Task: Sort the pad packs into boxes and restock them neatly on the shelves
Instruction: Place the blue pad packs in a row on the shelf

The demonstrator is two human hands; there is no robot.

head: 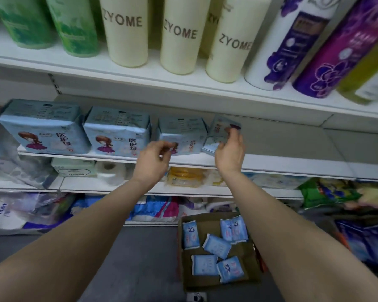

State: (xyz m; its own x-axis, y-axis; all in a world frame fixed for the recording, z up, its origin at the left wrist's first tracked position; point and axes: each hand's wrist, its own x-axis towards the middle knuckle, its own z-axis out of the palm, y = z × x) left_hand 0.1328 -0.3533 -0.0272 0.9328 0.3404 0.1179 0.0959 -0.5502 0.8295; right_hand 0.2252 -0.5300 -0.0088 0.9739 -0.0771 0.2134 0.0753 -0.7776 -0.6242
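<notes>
Step in hand, as I judge it: seating the fourth pack at the end of the row on the white metal middle shelf, roughly 12 o'clock from the person

Doing it well: right hand grasps the slim pale-blue plastic pad pack, fingers curled round its right edge and top corner, pack tilted and leaning toward its neighbour. Stand it upright, face out like the others, slide it left till it touches the third pack, front edge flush with the shelf lip. Left hand is at about 9 o'clock of that pack, fingers loosely curled, holding nothing that I can see (fingertips just in front of the third pack, contact unclear); it could steady the third pack while the new one is pushed in

Counts, largest first:
- tall wrapped paper rolls on the top shelf: three cream ZYOME rolls, at least two green, at least two purple-printed, edges cropped
- large pale-blue pad packs with cartoon girl print: three standing in the row
- slim pack in hand: one
- brown cardboard box on the floor at 5 o'clock: one
- small blue-white pad packs loose in that box: about six, two overlapping
</notes>
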